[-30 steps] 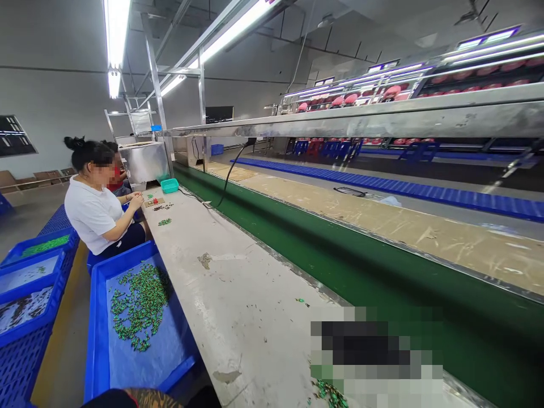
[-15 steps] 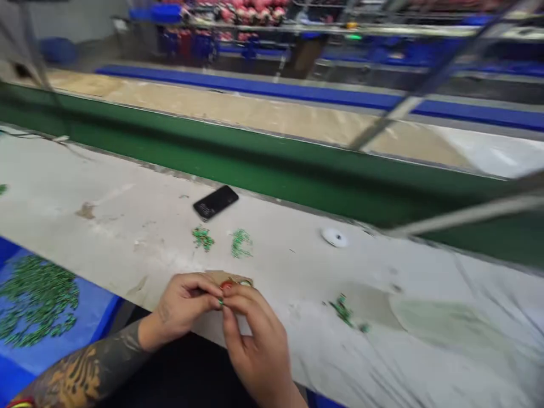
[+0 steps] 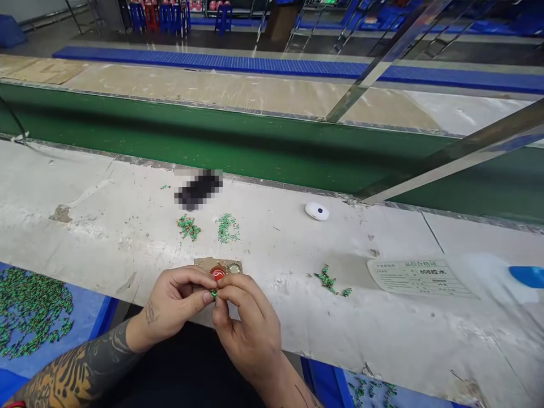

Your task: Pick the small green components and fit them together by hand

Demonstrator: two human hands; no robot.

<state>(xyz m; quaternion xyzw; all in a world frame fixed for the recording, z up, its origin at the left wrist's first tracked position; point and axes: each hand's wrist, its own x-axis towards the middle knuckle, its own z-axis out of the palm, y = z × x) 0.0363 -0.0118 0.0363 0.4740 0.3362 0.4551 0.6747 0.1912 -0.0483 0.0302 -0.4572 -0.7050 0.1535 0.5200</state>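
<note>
My left hand (image 3: 176, 297) and my right hand (image 3: 249, 323) meet fingertip to fingertip at the near edge of the worktable. Pinched between them is a small green piece (image 3: 213, 293), mostly covered by the fingers; its exact kind is too small to tell. Just beyond the fingertips lies a piece of brown cardboard (image 3: 204, 263), bearing a red bottle cap (image 3: 218, 273) and a second, pale-centred cap (image 3: 234, 268). Farther back sit a pile of green and orange-brown pieces (image 3: 188, 227) and a pile of tiny light green bits (image 3: 228, 228).
A blurred dark object (image 3: 199, 190) and a white oval device (image 3: 317, 211) lie toward the green partition (image 3: 212, 147). More green pieces (image 3: 326, 279) are to the right, near a labelled bottle (image 3: 425, 277). A blue tray (image 3: 87, 306) of green pieces stands at left, another tray (image 3: 327, 382) below right.
The view has shifted, so the table's things appear a little farther left and higher, and the picture is sharper. Both hands keep the same pinch on the small green piece.
</note>
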